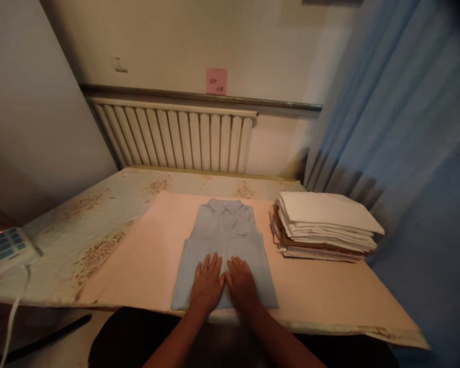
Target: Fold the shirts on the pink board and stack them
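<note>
A light blue-grey collared shirt point(224, 230) lies flat and folded on a pink sheet point(145, 260), its collar toward the wall. My left hand point(207, 283) rests palm down on the lower part of the shirt, fingers stretched out. Beside it, my right hand point(241, 283) also lies flat on the fabric with its fingers extended. The thumbs meet or nearly meet near the middle of the shirt. Neither hand grips anything. What lies under the palms is hidden.
To the right stands a stack of folded cloth point(325, 220), white on top. A power strip point(11, 249) with a white cord sits at the left on the floral tablecloth point(99, 204). Behind the table are a radiator point(176, 135) and, at right, a blue curtain point(368, 117).
</note>
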`<state>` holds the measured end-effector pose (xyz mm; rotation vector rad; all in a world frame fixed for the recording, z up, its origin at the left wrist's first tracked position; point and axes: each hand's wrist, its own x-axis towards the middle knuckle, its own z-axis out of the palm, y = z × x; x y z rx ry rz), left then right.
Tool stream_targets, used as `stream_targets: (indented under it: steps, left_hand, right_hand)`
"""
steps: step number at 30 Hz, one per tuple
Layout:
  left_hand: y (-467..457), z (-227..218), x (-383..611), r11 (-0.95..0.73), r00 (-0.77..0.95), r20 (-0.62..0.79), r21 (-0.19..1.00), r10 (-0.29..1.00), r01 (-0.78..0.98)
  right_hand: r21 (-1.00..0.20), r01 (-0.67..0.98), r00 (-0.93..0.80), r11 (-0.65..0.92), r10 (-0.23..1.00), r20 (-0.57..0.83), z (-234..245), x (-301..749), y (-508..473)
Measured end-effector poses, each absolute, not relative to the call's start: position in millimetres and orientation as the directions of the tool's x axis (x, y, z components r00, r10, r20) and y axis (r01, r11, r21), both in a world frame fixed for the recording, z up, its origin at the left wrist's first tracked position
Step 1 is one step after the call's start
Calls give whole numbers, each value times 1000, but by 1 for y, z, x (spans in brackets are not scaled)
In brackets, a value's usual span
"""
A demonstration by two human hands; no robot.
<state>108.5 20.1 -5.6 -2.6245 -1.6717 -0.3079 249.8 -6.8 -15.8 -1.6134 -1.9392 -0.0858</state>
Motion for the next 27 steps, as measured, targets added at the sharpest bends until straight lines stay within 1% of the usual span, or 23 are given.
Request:
stream_targets:
  steps: [2,7,10,18,27]
  left_hand:
    - [21,-7,108,-436,416,174,98,892,895]
    - [20,-5,106,-459,446,137,94,885,883]
    - [19,-3,105,-455,442,129,100,888,885]
    - [24,-12,84,-499,479,187,85,858,862]
    - [30,-21,54,-489,463,235,68,855,869]
  right_hand:
    - [-321,910,-76,263,866,494,-12,244,-3]
    - [-331,869,-193,368,868,457,-7,231,1]
    - [-347,861,-187,371,867,461,-10,231,1]
    - [-326,855,-197,403,834,516,-16,234,-1]
    - [-261,876,-229,406,825,517,-14,231,-5]
